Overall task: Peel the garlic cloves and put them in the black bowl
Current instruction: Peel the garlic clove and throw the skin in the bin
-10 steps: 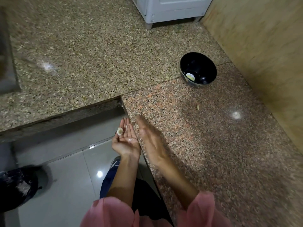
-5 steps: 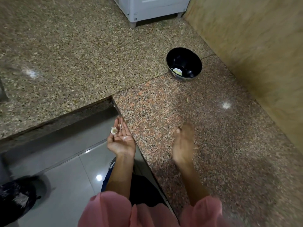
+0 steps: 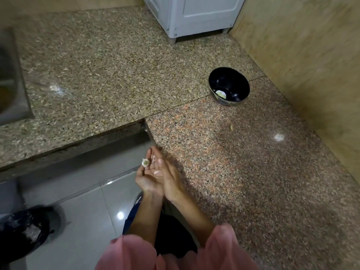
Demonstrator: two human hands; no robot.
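A person's right hand [image 3: 171, 178] has swung back from the open granite table [image 3: 253, 182], where it hovered half a second ago, and now lies edge-on against the upturned left hand [image 3: 149, 179], just off the table's inner corner and above the floor. The left palm is cupped wide, cradling a small pale garlic remnant [image 3: 145, 162] near the fingertips and a few papery skin flakes [image 3: 157, 173]. The right hand's fingers are straight, gripping nothing visible. The return suggests scraps are being swept together or the remnant worked again, rather than a clove carried over. The remnant looks roundish, its frayed face up toward the camera; no long axis can be made out. The black bowl [image 3: 241, 82] stands well apart near the table's far right edge by the wall, with one pale peeled clove [image 3: 220, 94] inside.
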